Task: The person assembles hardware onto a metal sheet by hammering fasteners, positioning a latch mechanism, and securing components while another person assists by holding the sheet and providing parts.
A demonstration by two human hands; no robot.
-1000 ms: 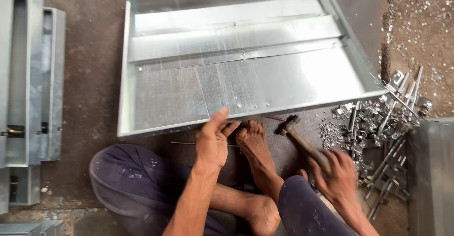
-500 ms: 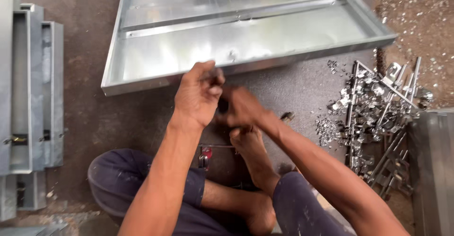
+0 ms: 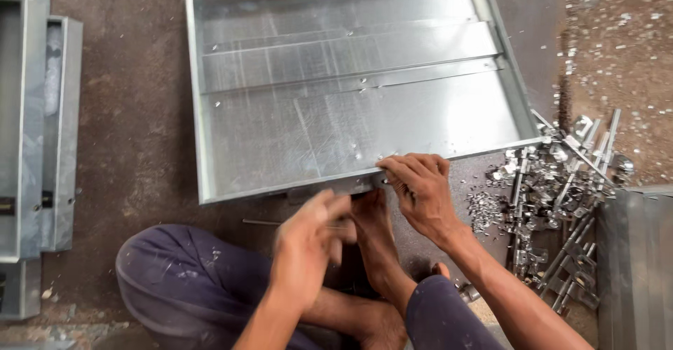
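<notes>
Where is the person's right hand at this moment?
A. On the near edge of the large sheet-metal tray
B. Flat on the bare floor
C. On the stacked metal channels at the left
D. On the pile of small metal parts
A: the right hand rests its fingers on the near rim of the sheet-metal tray, apart from the pile of metal parts further right.

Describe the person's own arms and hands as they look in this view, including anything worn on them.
Both arms are bare from the hands up to the frame edge: no sleeves, gloves, watch or rings show. The left hand appears blurred, so its fine detail cannot be told. The right hand is sharp, with bare fingers and a lean forearm. Dark blue-grey trousers cover the legs below the arms.
</notes>
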